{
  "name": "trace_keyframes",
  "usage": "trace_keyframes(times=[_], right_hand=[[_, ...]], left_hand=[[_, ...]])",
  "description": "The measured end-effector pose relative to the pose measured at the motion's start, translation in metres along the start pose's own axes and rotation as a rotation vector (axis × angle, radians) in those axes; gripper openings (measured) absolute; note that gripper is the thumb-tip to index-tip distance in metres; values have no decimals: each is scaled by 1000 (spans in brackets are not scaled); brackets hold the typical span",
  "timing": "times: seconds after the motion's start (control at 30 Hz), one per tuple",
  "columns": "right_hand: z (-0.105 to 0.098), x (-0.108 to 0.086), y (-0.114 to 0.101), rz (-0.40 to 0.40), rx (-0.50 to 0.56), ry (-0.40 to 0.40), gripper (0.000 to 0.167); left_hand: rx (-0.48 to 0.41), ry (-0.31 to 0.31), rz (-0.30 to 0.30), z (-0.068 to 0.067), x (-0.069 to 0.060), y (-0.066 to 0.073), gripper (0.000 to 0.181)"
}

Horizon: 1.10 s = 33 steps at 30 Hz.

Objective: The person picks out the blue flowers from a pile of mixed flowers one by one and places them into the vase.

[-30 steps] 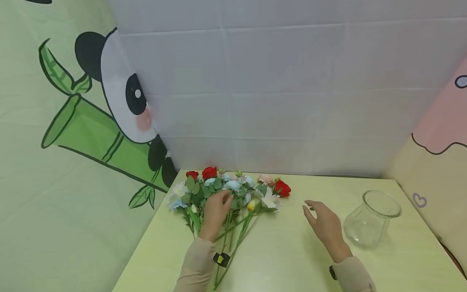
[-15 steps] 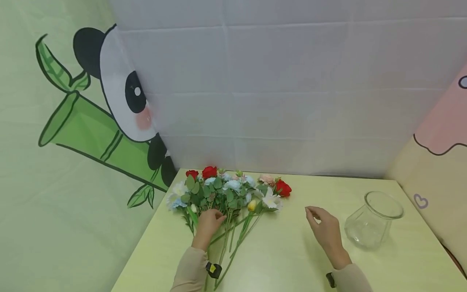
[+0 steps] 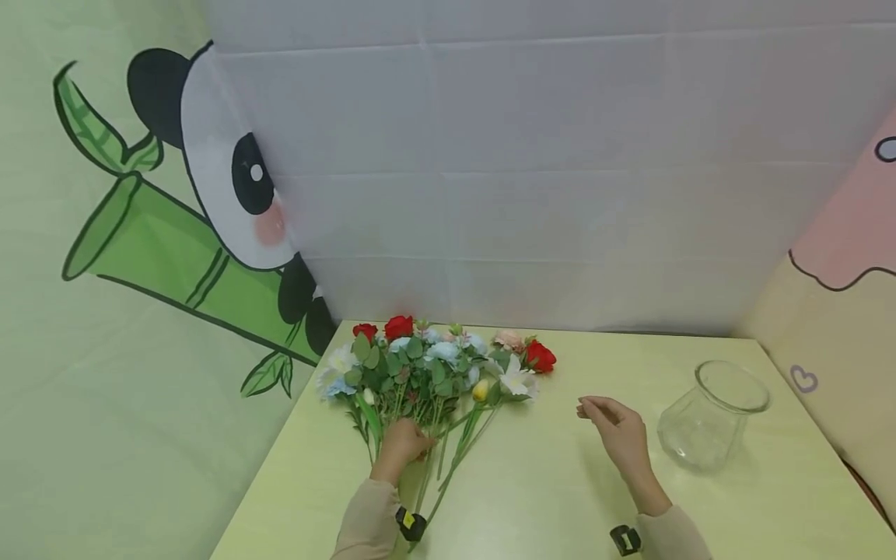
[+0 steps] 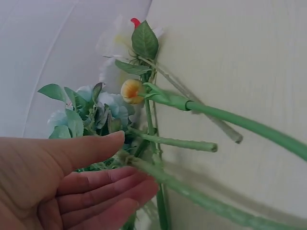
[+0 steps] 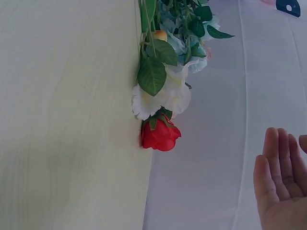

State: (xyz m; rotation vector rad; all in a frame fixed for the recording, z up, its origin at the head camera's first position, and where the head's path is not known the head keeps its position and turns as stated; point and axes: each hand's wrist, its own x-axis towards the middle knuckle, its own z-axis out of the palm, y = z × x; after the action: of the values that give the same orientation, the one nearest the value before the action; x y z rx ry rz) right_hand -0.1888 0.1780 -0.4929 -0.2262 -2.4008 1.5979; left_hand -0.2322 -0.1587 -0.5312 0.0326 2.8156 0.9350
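Observation:
A bunch of flowers (image 3: 441, 354) lies on the table, with red roses, pale blue blooms, white lilies and green leaves. My left hand (image 3: 402, 447) is low among their stems. In the left wrist view, its thumb and fingers stand apart around a green stem (image 4: 206, 201), not visibly closed on it. A yellow tulip (image 4: 132, 91) lies just beyond. My right hand (image 3: 619, 435) hovers over the table with nothing in it, fingers loosely bent, between the flowers and a clear glass vase (image 3: 707, 428). A red rose (image 5: 160, 134) shows in the right wrist view.
The pale yellow table (image 3: 546, 482) meets a white cloth backdrop (image 3: 532, 194) at its back edge. To the left hangs a green cloth with a printed panda (image 3: 224, 179). The vase stands near the right edge of the table.
My left hand has drawn back from the leaves and blooms, down toward the stems. The right hand stays about in place, its fingers slightly closer together. The flowers and vase look unmoved.

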Motion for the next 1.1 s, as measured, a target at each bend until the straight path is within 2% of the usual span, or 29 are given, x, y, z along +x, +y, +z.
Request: trace_keyframes(times=[0.17, 0.27, 0.33, 0.47, 0.53, 0.7, 0.87, 1.1], right_hand=[[1, -3, 1, 79, 81, -51, 31], [4, -6, 7, 67, 175, -60, 33], [6, -8, 11, 54, 202, -53, 33], [10, -11, 17, 51, 148, -47, 29], [10, -11, 17, 81, 108, -60, 27], [7, -11, 16, 119, 93, -91, 27], [5, -11, 16, 133, 103, -121, 34], [3, -12, 18, 158, 134, -142, 37]], left_hand=[[-47, 0, 37, 6, -3, -5, 39], [-70, 5, 45, 9, -5, -7, 43], [-93, -3, 38, 10, -6, -9, 43], [-130, -11, 51, 14, -7, -12, 44], [-139, -14, 63, 15, -7, -14, 45], [-149, -9, 91, 19, -6, -18, 39], [-151, 36, 107, 20, -7, -16, 29], [-200, 105, 83, 16, -12, -11, 23]])
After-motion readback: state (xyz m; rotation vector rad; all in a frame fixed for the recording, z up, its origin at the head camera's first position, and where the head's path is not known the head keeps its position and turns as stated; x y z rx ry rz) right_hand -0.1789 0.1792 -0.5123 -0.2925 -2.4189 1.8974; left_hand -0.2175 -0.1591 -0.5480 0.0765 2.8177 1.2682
